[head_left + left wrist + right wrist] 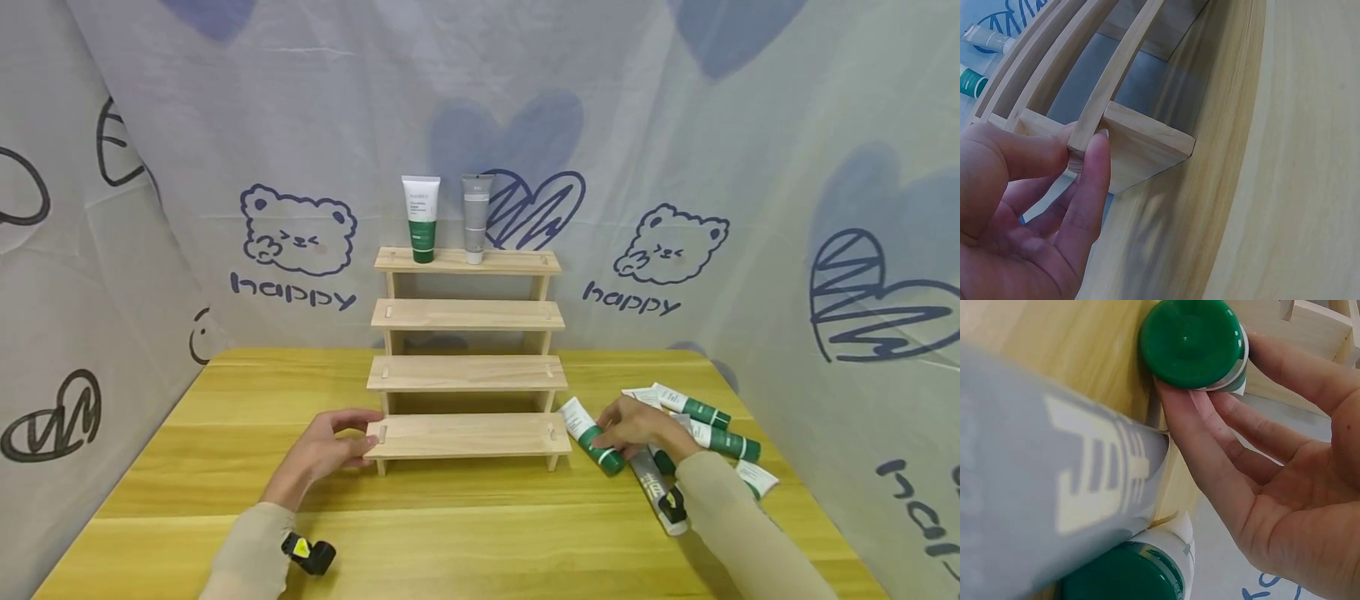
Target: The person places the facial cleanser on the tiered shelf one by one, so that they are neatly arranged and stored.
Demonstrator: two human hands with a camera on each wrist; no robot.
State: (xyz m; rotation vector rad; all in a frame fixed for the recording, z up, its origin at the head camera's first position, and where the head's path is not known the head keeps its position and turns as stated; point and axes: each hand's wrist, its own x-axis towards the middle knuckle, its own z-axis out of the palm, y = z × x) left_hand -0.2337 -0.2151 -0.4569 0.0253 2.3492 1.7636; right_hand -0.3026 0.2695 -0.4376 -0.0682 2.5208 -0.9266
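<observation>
A four-step wooden display rack [468, 435] stands on the table. My left hand [328, 450] pinches the left end of its lowest board between thumb and fingers, as the left wrist view shows closely. To the right of the rack, my right hand [637, 423] grips a white squeeze tube with a green cap [577, 417] between thumb and fingers; its cap end [1191, 340] faces the right wrist camera. A grey tube [654, 483] lies beneath the right wrist. On the top step, a white-and-green tube [422, 218] and a grey tube [476, 218] stand upright on their caps.
Several more tubes lie loosely piled at the table's right, among them a white-and-green tube [723, 439] and another behind it [692, 404]. A printed cloth [480, 67] hangs behind and beside the wood-grain table [450, 533].
</observation>
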